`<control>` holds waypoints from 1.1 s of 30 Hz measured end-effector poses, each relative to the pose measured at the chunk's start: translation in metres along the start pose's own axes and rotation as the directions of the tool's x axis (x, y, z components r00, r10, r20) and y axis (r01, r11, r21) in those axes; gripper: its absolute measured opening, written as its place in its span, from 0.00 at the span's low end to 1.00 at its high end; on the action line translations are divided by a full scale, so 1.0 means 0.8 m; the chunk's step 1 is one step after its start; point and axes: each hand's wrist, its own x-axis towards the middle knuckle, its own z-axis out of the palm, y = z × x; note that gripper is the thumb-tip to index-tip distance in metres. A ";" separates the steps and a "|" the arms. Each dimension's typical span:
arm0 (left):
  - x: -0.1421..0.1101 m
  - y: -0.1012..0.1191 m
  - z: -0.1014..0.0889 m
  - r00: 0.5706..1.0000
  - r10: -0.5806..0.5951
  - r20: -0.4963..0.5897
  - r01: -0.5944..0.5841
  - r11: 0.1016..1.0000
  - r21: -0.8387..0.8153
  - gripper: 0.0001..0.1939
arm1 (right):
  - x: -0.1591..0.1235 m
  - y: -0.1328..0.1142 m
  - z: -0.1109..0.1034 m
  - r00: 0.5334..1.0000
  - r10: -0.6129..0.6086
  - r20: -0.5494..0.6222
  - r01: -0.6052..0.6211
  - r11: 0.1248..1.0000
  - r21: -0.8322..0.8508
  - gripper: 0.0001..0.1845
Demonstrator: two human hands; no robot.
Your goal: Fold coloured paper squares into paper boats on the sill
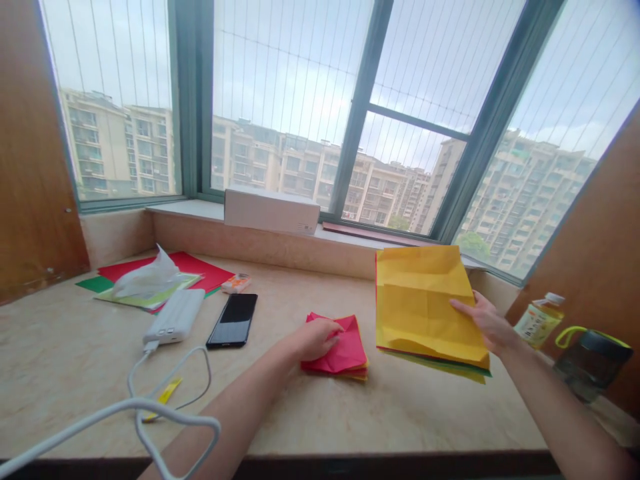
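Observation:
My right hand (487,321) grips the right edge of a stack of coloured paper (425,300), thumb on top and the other fingers beneath. Its top sheet is yellow and creased, and red and green edges show below it. The stack is held raised and tilted. To its left, my left hand (320,339) rests on a smaller pile of folded paper (353,350), red on top with yellow edges underneath. The fingers of that hand are bent over the red paper; whether they pinch it is hard to make out.
On the left lie red sheets (200,267), a clear plastic wrapper (147,275), a white power bank (175,319) with a looping cable (175,417), a phone (233,321) and a yellow cutter (165,399). A drink bottle (540,321) and a dark cup (593,365) stand at right.

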 end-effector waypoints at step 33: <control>0.010 0.010 -0.048 0.821 -0.518 -0.239 -0.007 0.410 -0.912 0.25 | -0.002 0.047 0.227 0.903 -0.074 0.422 -0.068 0.947 0.313 0.30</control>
